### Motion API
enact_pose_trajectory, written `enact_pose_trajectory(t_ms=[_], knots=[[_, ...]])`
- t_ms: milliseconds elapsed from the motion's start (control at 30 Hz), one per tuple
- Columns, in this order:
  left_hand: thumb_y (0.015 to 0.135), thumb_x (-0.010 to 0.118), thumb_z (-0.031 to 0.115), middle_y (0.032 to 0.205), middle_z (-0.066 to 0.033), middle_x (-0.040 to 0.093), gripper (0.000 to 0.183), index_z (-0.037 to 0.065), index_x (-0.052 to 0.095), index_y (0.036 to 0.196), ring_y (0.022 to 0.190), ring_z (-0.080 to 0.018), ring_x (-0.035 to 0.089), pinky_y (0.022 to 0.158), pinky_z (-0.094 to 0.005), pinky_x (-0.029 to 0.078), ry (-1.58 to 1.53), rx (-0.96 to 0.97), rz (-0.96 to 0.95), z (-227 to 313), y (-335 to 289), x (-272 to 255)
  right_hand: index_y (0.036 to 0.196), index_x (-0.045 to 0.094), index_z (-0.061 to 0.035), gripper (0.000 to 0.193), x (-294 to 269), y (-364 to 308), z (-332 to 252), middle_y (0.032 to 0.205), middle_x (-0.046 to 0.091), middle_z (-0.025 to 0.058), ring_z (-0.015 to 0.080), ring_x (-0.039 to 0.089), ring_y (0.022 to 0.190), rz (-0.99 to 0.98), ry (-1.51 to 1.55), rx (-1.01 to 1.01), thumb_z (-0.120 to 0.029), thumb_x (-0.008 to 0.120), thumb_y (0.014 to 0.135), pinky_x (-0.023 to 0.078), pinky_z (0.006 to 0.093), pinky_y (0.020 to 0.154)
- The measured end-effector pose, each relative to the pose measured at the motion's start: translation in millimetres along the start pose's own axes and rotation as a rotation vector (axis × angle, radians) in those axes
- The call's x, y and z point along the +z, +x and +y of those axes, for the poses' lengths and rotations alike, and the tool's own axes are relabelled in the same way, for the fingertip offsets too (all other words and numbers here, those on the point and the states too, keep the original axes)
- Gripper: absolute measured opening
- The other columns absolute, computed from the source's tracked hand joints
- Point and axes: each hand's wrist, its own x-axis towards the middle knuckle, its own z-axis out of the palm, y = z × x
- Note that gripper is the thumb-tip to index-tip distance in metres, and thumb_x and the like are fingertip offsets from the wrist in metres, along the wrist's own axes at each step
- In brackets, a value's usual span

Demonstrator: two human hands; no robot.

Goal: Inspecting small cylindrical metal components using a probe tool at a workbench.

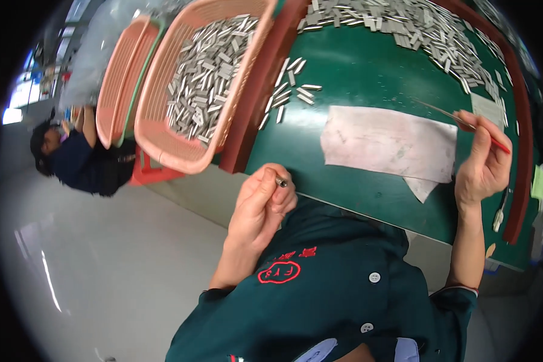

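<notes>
My left hand (264,196) is closed near the table's front edge, pinching a small metal piece (282,182) with a hole in the end facing up. Over the right side of the table, my right hand (486,163) grips a slender metal tool with a red handle (499,145). The tool's thin shaft points left and away from me, well apart from the piece; its exact kind is too fine to tell. A stained pinkish-white cloth (392,142) lies on the green table (356,72) between my hands.
Several loose metal pieces (304,93) lie beside a red-brown ledge (253,102). A large heap of them (404,27) covers the far side. Left of the ledge, a pink basket (154,114) holds more, next to another pink basket (111,96). A person (84,157) sits at far left.
</notes>
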Motion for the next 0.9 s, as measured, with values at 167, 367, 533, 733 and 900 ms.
enact_pose_trajectory(t_ms=[167,367,533,733,900], knots=[[0.093,0.042,0.027,0.061,0.0033,0.034,0.026,0.004,0.047,0.084,0.051,-0.0049,0.030,0.049,-0.0193,0.026,-0.326,-0.137,-0.037,-9.1,-25.4,-34.0,0.100,0.048,0.0071,0.015,4.4,-5.3,0.0,0.086,0.061,0.0213,0.0259,0.063,0.076,-0.039,-0.049,-0.045,-0.003,0.043,0.090,0.052,0.0342,0.073],[0.093,0.042,0.028,0.062,0.0040,0.032,0.025,0.007,0.045,0.080,0.052,-0.0050,0.029,0.050,-0.0193,0.027,-0.364,-0.124,0.011,-25.6,-31.7,-69.7,0.096,0.049,0.0076,0.017,2.9,-6.5,6.8,0.083,0.061,0.0230,0.0274,0.063,0.072,-0.040,-0.049,-0.095,-0.007,0.044,0.090,0.054,0.0354,0.067],[0.093,0.042,0.029,0.062,0.0047,0.031,0.026,0.009,0.044,0.077,0.053,-0.0049,0.028,0.050,-0.0190,0.027,-0.401,-0.152,0.004,-31.0,-30.3,-75.2,0.096,0.048,0.0084,0.018,1.2,-5.0,6.8,0.083,0.061,0.0225,0.0269,0.062,0.074,-0.030,-0.044,-0.035,-0.008,0.042,0.091,0.053,0.0345,0.067],[0.093,0.041,0.030,0.062,0.0051,0.030,0.026,0.009,0.044,0.078,0.054,-0.0044,0.027,0.051,-0.0180,0.027,-0.428,-0.161,-0.047,-35.6,-32.9,-81.6,0.097,0.047,0.0089,0.019,4.6,-2.7,-0.3,0.083,0.061,0.0222,0.0266,0.062,0.073,-0.029,-0.045,-0.046,-0.008,0.041,0.092,0.053,0.0334,0.066],[0.092,0.044,0.028,0.063,0.0048,0.031,0.025,0.009,0.043,0.077,0.054,-0.0044,0.028,0.051,-0.0178,0.028,-0.560,-0.222,0.052,-38.5,-28.6,-80.9,0.097,0.047,0.0093,0.020,3.4,-3.9,2.2,0.084,0.061,0.0221,0.0263,0.062,0.072,-0.018,-0.055,-0.045,-0.010,0.042,0.092,0.053,0.0330,0.065]])
